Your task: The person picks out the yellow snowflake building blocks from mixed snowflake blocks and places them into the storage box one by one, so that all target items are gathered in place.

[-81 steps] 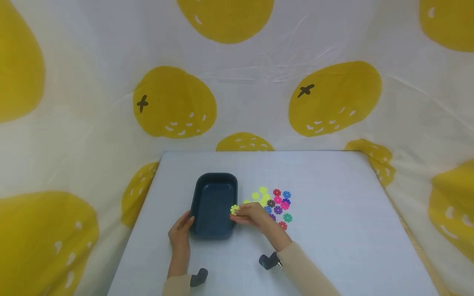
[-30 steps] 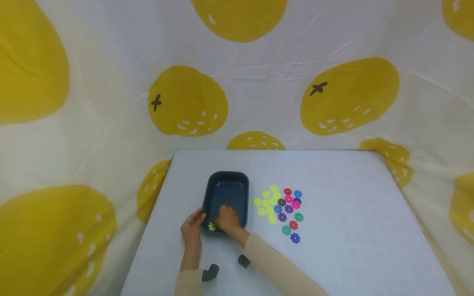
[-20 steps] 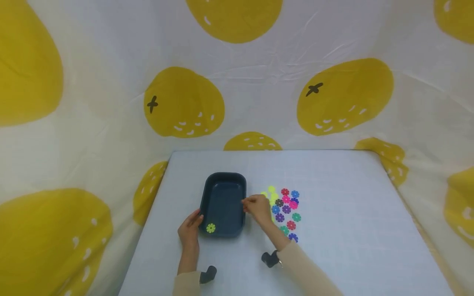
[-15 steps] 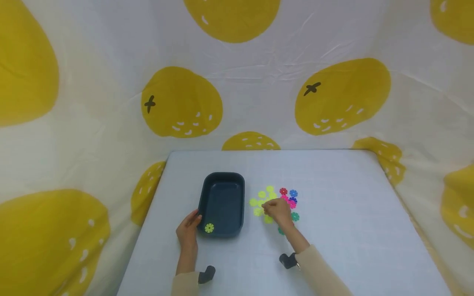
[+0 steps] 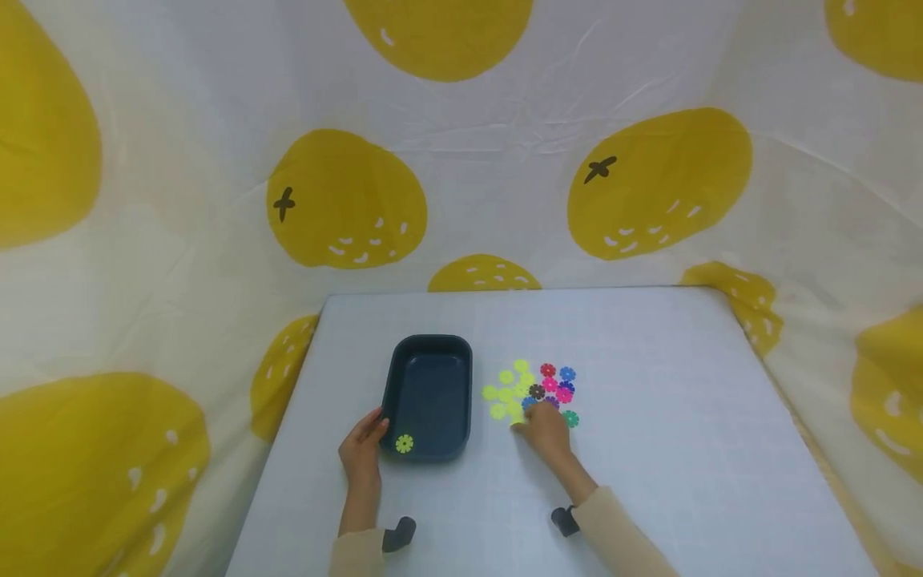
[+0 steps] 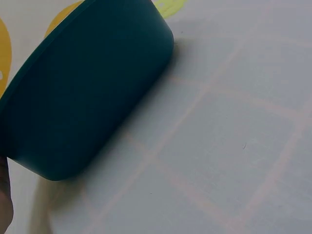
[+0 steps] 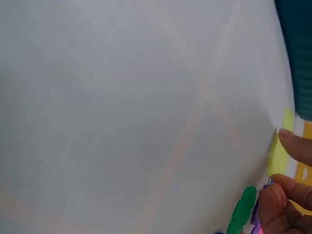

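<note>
My left hand grips the near left side of a dark blue-green rectangular tray. One yellow notched plastic disc lies inside at its near left corner. Right of the tray, several loose yellow discs are spread in a cluster. My right hand reaches down at the near edge of that cluster, over some coloured discs. In the right wrist view, its thumb and forefinger stand apart on either side of a yellow disc, with the other fingers curled.
Red, pink, blue, purple, brown and green discs lie right of the yellow ones, partly hidden by my right hand. A white cloth covers the table. A curtain with yellow fruit shapes hangs behind it.
My right hand left a yellow disc in the tray, came out with nothing visible in its fingers, and moved right to the loose discs. The left hand kept its grip on the tray.
</note>
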{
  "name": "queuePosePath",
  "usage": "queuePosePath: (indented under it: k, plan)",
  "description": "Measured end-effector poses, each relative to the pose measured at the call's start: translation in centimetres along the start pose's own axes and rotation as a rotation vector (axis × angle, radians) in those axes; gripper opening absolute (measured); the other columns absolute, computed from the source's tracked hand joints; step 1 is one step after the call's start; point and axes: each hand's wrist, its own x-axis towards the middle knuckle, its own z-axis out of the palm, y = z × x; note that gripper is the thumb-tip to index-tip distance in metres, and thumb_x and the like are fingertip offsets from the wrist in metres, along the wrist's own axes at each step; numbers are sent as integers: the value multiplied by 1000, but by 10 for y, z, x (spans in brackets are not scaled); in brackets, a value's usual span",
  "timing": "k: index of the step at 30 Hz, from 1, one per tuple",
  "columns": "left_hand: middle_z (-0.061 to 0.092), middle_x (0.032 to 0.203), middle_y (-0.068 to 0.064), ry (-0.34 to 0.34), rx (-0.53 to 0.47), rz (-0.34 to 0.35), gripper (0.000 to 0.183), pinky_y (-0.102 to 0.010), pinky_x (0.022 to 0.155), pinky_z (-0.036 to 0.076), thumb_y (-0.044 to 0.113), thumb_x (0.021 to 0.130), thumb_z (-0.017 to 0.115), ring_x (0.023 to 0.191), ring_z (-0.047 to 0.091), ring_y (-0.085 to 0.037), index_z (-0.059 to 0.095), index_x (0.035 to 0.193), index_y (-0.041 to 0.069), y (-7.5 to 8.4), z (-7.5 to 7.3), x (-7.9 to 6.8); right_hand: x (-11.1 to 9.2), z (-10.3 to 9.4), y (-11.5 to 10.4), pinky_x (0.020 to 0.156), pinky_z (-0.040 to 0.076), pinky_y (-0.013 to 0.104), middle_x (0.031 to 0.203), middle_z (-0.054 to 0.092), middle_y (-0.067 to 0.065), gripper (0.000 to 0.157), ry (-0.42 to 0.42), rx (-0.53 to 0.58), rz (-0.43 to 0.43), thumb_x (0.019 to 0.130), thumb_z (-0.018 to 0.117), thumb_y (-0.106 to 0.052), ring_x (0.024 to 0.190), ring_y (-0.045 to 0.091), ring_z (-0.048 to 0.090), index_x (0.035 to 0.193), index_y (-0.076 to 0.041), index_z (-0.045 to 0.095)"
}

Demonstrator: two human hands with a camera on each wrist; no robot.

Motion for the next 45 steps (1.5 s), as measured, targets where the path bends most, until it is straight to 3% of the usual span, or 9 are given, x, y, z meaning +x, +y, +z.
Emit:
queuePosePath:
  k: [9, 15, 18, 25, 29, 32, 37, 41, 45]
  plan:
    - [74, 114, -5, 8, -25, 21, 40, -5, 83, 47, 1, 85, 75, 94, 61, 7, 65, 123, -6, -1, 1, -2, 1, 5, -9, 61, 52, 33, 77, 58, 8, 23, -4, -57, -36, 78, 80, -6, 69, 19, 54, 92, 1, 64]
    - [72, 118, -8, -1, -35, 30, 40, -5, 84, 48, 1, 85, 75, 96, 62, 5, 65, 123, -6, -3, 1, -2, 0, 4, -8, 66, 58, 37, 87, 70, 13, 22, -3, 26, -27, 79, 77, -6, 76, 25, 65, 98, 1, 67]
    - [71, 121, -9, 3, -25, 28, 39, -6, 86, 47, 2, 85, 75, 102, 63, 2, 66, 122, -4, -3, 1, -1, 3, 1, -9, 70, 62, 36, 99, 73, 20, 25, -36, 204, 40, 81, 75, -5, 83, 29, 71, 103, 5, 71]
    - [69, 126, -10, -7, -14, 26, 39, -7, 88, 47, 4, 85, 76, 105, 61, 2, 67, 122, -2, -1, 1, 1, 17, -18, -37, 76, 61, 26, 106, 71, 19, 33, -242, 784, 347, 93, 67, -9, 87, 25, 75, 122, 5, 65]
    - [69, 125, -12, -28, -26, 33, 41, -6, 87, 47, 3, 85, 76, 99, 61, 6, 65, 123, -5, 3, 2, 3, 29, -18, -69, 75, 61, 27, 104, 74, 20, 33, -355, 993, 353, 93, 68, -8, 88, 25, 76, 121, 8, 64]
    - [70, 125, -11, -39, -28, 36, 41, -5, 87, 46, 5, 85, 76, 100, 61, 6, 65, 124, -5, 6, 4, 4, 34, -11, -98, 73, 61, 25, 101, 75, 19, 29, -423, 1015, 289, 93, 66, -6, 84, 21, 76, 118, 9, 65]
    - [67, 129, -13, -57, -16, 23, 41, -12, 96, 48, 7, 86, 76, 112, 62, -4, 65, 124, -2, 6, 11, 4, 42, 16, -133, 70, 62, 27, 97, 75, 20, 24, -481, 1042, 271, 91, 66, -1, 79, 21, 76, 112, 11, 66]
    - [66, 131, -13, -84, -4, 2, 38, -28, 108, 47, 8, 87, 74, 122, 60, -16, 67, 124, 1, 3, 19, 4, 46, 41, -142, 67, 62, 27, 92, 74, 21, 19, -451, 991, 297, 89, 66, 3, 74, 22, 76, 106, 13, 68]
    - [65, 132, -14, -89, -4, -8, 36, -35, 110, 46, 8, 88, 74, 126, 58, -24, 68, 123, 3, 2, 24, 3, 46, 61, -146, 65, 62, 25, 91, 74, 20, 19, -384, 843, 345, 87, 69, 2, 70, 21, 76, 104, 11, 68]
